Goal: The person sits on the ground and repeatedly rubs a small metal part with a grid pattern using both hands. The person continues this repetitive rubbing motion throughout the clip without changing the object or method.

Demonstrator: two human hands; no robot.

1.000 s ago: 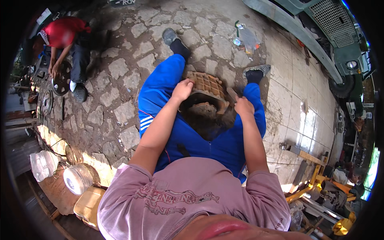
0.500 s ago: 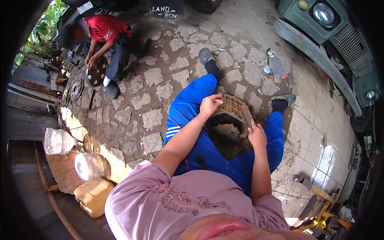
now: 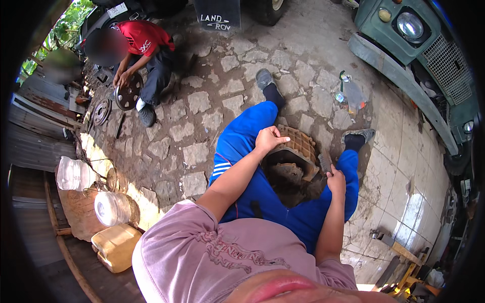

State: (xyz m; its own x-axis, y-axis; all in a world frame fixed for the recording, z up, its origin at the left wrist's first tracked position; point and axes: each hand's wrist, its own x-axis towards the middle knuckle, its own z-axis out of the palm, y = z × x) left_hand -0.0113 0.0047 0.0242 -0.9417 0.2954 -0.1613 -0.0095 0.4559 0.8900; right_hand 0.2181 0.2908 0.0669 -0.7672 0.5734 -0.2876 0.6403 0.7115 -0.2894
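A flap [image 3: 217, 9] bears white lettering; faded print crosses the shirt [image 3: 237, 242]. The left hand [image 3: 269, 140] bends over the edge of the casing [image 3: 299, 143], between the legs [image 3: 241, 134]; whether its grip is clamped, I cannot tell. The right hand [image 3: 336, 183] reaches forward, grip clamped on a brush [image 3: 325, 161], lower along the casing's right side than half a second ago.

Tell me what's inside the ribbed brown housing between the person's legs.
In its opening, a rough brown lump shows amid dark shadow. The housing itself covers whatever lies farther back, so that can't be seen.
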